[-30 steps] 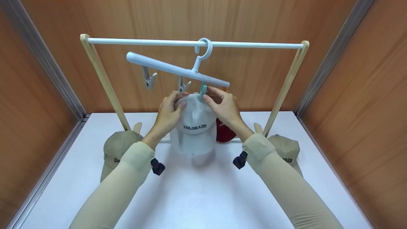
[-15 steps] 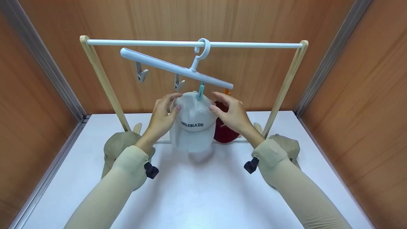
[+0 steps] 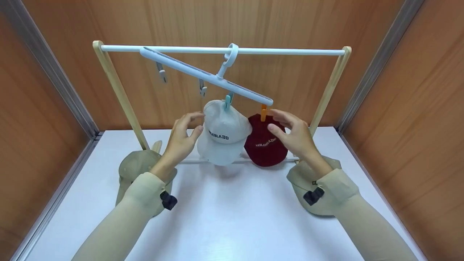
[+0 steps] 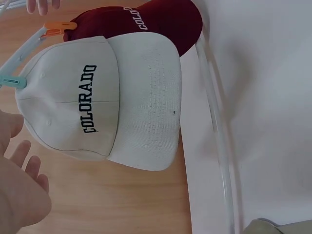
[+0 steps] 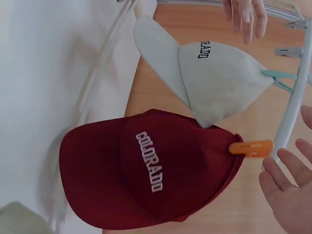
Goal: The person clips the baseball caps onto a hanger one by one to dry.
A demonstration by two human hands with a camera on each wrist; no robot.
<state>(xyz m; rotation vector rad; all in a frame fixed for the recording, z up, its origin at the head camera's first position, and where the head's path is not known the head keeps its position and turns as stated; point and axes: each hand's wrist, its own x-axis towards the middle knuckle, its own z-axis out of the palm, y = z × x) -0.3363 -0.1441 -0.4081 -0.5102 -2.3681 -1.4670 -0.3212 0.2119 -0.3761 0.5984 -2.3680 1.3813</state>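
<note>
A white cap (image 3: 226, 125) lettered COLORADO hangs from a teal clip (image 3: 227, 103) on a pale blue hanger (image 3: 206, 75). To its right, a dark red cap (image 5: 151, 170) hangs by an orange clip (image 5: 251, 148) at the hanger's low right end. My left hand (image 3: 180, 139) is held beside the white cap's left side, fingers loosely bent and holding nothing. In the left wrist view it stands apart from that cap. My right hand (image 3: 296, 135) is spread beside the orange clip and the red cap, likewise holding nothing; whether a fingertip touches the clip is unclear.
The hanger hooks over a white rail (image 3: 290, 52) on wooden legs. Two grey clips (image 3: 162, 72) hang from its raised left half. Khaki caps lie on the white table, one at left (image 3: 139, 165) and one at right (image 3: 304, 192). Wooden walls surround the table.
My right hand let go of the teal clip and moved right. My left hand came off the white cap and shifted left. The hanger tilts more and has swivelled; the red cap shows more fully.
</note>
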